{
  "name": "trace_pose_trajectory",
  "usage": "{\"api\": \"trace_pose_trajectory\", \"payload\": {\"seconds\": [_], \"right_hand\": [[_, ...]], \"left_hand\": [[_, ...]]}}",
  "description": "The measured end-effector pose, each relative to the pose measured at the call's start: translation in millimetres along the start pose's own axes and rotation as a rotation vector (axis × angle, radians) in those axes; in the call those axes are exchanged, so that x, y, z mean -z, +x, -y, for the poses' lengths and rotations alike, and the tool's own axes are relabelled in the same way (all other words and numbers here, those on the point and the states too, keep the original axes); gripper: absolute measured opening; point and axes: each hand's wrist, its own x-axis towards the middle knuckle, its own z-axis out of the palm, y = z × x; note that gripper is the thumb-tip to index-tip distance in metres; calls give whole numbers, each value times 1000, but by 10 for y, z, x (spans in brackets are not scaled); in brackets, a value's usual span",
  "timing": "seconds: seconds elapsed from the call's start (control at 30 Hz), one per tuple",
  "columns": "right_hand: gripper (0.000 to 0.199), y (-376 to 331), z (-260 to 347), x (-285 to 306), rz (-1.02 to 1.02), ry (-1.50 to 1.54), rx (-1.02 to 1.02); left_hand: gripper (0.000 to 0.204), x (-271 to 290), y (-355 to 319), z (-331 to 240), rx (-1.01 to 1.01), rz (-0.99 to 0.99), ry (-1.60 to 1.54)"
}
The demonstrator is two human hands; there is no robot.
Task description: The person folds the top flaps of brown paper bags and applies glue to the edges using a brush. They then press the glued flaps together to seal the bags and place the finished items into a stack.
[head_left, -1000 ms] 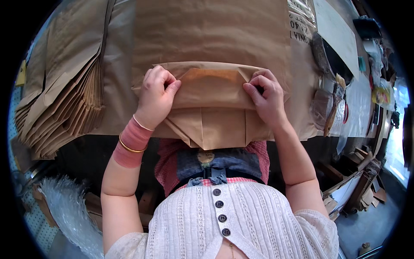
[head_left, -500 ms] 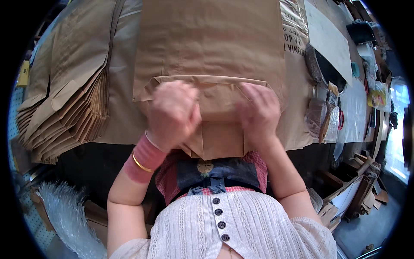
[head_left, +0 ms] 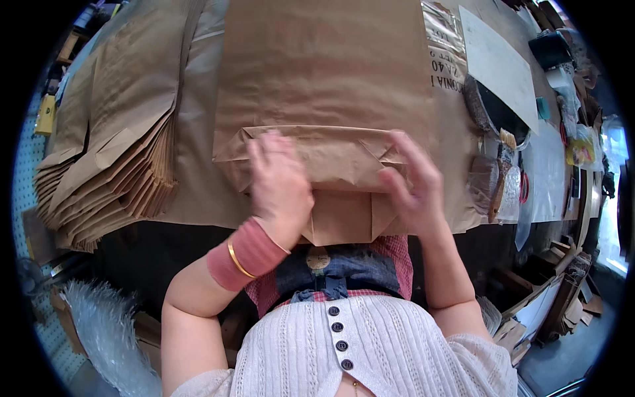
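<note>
A large brown paper bag (head_left: 324,73) lies flat on the table before me, its near end folded into a partly raised block bottom (head_left: 337,153) with a flap pointing toward my waist. On the left part of that fold rests my left hand (head_left: 281,185), its fingers stretched out. My right hand (head_left: 418,186) is at the right corner of the fold, thumb and fingers spread apart; whether its fingertips touch the paper I cannot tell. Neither hand grips anything. A pink band and a gold bangle circle my left wrist.
To the left lies a fanned stack of brown paper bags (head_left: 112,165). On the right are a brush (head_left: 505,165), a dark trough-like container (head_left: 496,109) and a white sheet (head_left: 499,59). Cardboard pieces (head_left: 546,284) lean below the table's right side; clear plastic (head_left: 109,331) bulges at lower left.
My left hand has gone from a closed, blurred shape to stretched fingers on the fold. My right hand's thumb and fingers have spread, and the hand sits slightly farther right.
</note>
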Motion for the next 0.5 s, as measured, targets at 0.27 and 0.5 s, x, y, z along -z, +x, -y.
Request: {"api": "trace_pose_trajectory", "payload": {"seconds": [0.27, 0.5], "right_hand": [[33, 120, 277, 63, 31, 23, 154], [30, 56, 404, 14, 108, 41, 268]], "left_hand": [[14, 43, 675, 370, -266, -523, -112], [26, 454, -49, 2773, -71, -678, 299]]}}
